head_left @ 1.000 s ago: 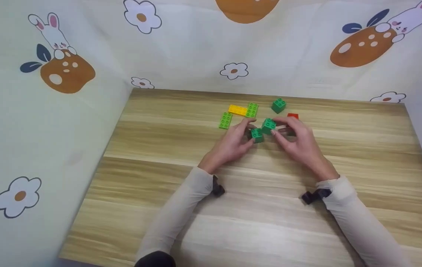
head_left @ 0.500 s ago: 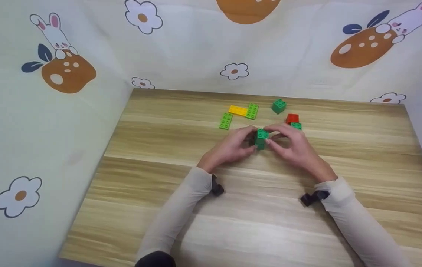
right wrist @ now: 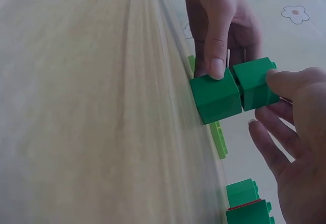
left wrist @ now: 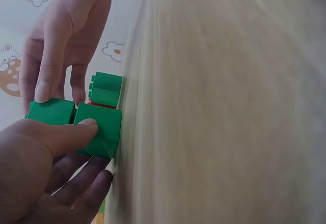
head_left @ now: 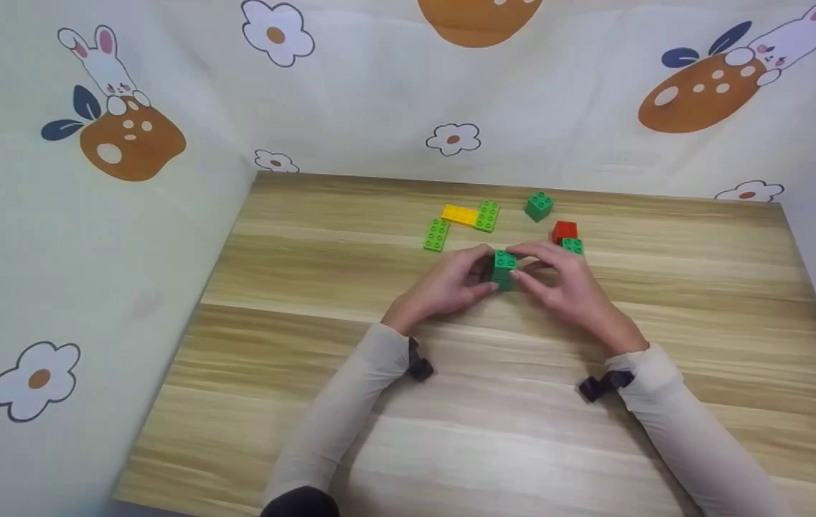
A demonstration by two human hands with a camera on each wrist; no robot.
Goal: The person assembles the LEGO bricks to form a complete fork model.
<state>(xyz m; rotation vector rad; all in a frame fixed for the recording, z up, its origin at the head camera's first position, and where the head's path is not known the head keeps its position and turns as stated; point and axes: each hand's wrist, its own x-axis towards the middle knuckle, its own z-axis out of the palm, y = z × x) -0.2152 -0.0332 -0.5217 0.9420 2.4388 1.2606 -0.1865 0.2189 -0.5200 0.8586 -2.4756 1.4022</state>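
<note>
Near the middle of the table, my left hand point(head_left: 443, 287) grips a lower green building brick point(left wrist: 107, 140), its thumb across one side. My right hand point(head_left: 562, 280) pinches an upper green brick point(head_left: 504, 267) between thumb and fingers. The upper brick sits right over the lower one, studs up. A thin dark gap shows between the two bricks in both wrist views, so I cannot tell whether they are pressed fully together. The lower brick point(right wrist: 219, 99) stands at the table surface in the right wrist view.
Behind the hands lie a yellow brick point(head_left: 459, 214) and two light green flat bricks point(head_left: 487, 216). A green brick point(head_left: 539, 207) stands at the back; a red brick point(head_left: 565, 230) and another green brick point(head_left: 572, 245) are beyond the right hand. A patterned curtain point(head_left: 364, 93) borders the table.
My right hand has brought its green brick left and nearer, from beside the other green brick to on top of it. My left hand has shifted slightly nearer. The last half second shows hardly any movement.
</note>
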